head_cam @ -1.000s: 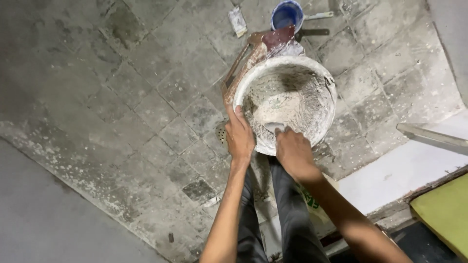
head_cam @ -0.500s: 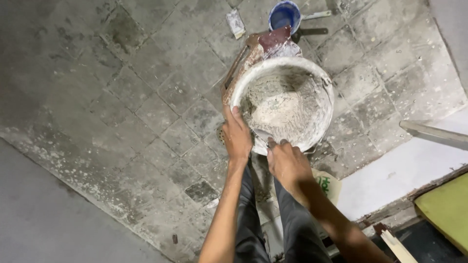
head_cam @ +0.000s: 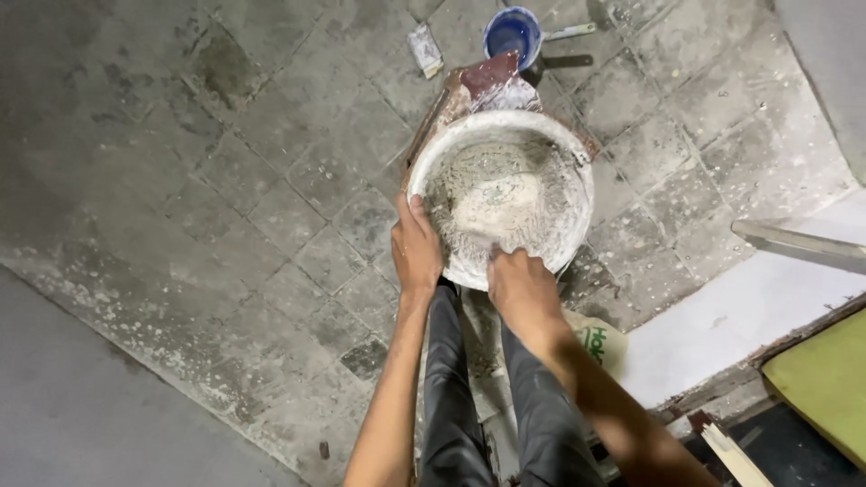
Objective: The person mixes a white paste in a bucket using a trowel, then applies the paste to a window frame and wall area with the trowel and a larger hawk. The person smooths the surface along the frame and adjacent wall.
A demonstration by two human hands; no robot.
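Bowl (head_cam: 502, 194) of pale paste sits on the tiled floor (head_cam: 225, 207); left hand (head_cam: 415, 248) grasps its rim, right hand (head_cam: 521, 287) clenched inside. Tilted, it may spill.

Building or renovation site, indoors. Floor (head_cam: 225, 180) of rough grey tiles, stained and spattered with pale specks. White basin (head_cam: 433, 167) of wet plaster or mortar sits mid-floor, crusted at rim. Far side: blue tub (head_cam: 511, 32), small packet (head_cam: 424, 50), reddish board (head_cam: 492, 72) smeared with mix. Right: bare white slab (head_cam: 749, 316), loose plank (head_cam: 803, 242), wood offcut (head_cam: 731, 455). Dust everywhere.
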